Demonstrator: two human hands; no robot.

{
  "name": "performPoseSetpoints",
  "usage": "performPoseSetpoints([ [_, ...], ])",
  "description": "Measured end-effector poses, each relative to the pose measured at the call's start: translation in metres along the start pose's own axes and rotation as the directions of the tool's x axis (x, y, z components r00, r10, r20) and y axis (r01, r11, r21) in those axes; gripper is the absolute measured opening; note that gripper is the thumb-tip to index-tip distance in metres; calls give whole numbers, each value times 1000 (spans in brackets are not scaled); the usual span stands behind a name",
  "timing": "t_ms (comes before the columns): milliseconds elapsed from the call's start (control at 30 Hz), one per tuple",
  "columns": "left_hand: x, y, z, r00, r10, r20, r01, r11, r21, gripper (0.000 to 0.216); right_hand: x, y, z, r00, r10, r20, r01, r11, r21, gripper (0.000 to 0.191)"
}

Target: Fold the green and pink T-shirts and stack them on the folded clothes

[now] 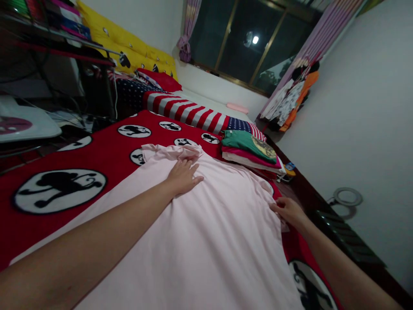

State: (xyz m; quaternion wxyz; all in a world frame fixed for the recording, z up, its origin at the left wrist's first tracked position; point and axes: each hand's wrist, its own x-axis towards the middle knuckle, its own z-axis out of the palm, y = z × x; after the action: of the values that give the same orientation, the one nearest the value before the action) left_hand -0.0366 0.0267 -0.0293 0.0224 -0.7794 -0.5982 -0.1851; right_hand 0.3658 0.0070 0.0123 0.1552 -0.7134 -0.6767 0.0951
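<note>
A pale pink T-shirt (206, 241) lies spread over a red blanket with monkey prints (112, 137), its neck end pointing away from me. My left hand (183, 177) rests flat on the shirt just below the collar, fingers apart. Over at the shirt's right edge, near the sleeve, my right hand (288, 211) pinches the fabric between thumb and fingers. Soft creases run through the cloth beneath both hands.
Beyond the shirt sits a stack of folded clothes (251, 148), a green one on top. A bed with a striped cover (190, 112) stands behind. At left is a cluttered desk (64, 41) with a white stool (29, 120); a ring light (347, 196) is at right.
</note>
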Motion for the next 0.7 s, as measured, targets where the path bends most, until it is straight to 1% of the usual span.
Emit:
performPoseSetpoints([
  [33,0,0,0,1000,3,3,-3,1000,9,62,-2,-4,1,999,-19,-41,18,1000,-13,29],
  [100,-1,0,0,1000,6,8,-6,1000,19,63,-5,-22,0,981,-26,-193,21,999,-27,28],
  [133,-1,0,-1,1000,5,11,-5,1000,22,63,-8,-36,0,958,-28,-284,24,1000,-18,27],
  [167,-1,0,-1,1000,4,12,-4,1000,24,63,-13,-52,-1,933,-48,-357,54,999,7,27],
  [200,-1,-1,-1,1000,6,11,-6,1000,26,63,-19,-70,-2,917,-88,-390,111,993,36,27],
  [233,-1,-1,-1,1000,8,7,-8,1000,28,62,-27,-88,-3,912,-157,-379,203,976,84,27],
  [267,-1,-1,0,1000,12,1,-12,1000,26,61,-35,-104,-4,918,-284,-277,336,929,158,26],
  [300,-1,-1,0,1000,17,-6,-17,1000,21,60,-44,-118,-5,901,-406,-150,432,869,241,25],
  [333,-1,-2,0,1000,21,-11,-20,1000,12,60,-52,-128,-6,877,-473,-89,476,824,309,24],
  [367,-1,-2,1,1000,22,-13,-22,1000,1,59,-58,-133,-6,861,-505,-55,488,792,367,23],
  [400,-1,-2,1,1000,22,-13,-23,1000,-9,60,-62,-135,-7,872,-485,-73,470,785,404,22],
  [467,0,-2,2,1000,22,-11,-22,1000,-18,61,-64,-128,-9,915,-373,-154,401,800,446,22],
  [500,0,-2,2,1000,19,-10,-19,1000,-18,61,-64,-123,-9,930,-327,-167,367,812,455,23],
  [533,0,-2,2,1000,16,-9,-16,1000,-18,61,-62,-117,-8,940,-305,-153,341,824,452,24],
  [633,0,-2,3,1000,6,-8,-6,999,-35,60,-62,-104,-3,944,-326,-54,321,867,382,25],
  [700,0,-2,3,1000,7,-6,-7,999,-45,60,-63,-100,5,951,-307,-45,307,906,291,27],
])
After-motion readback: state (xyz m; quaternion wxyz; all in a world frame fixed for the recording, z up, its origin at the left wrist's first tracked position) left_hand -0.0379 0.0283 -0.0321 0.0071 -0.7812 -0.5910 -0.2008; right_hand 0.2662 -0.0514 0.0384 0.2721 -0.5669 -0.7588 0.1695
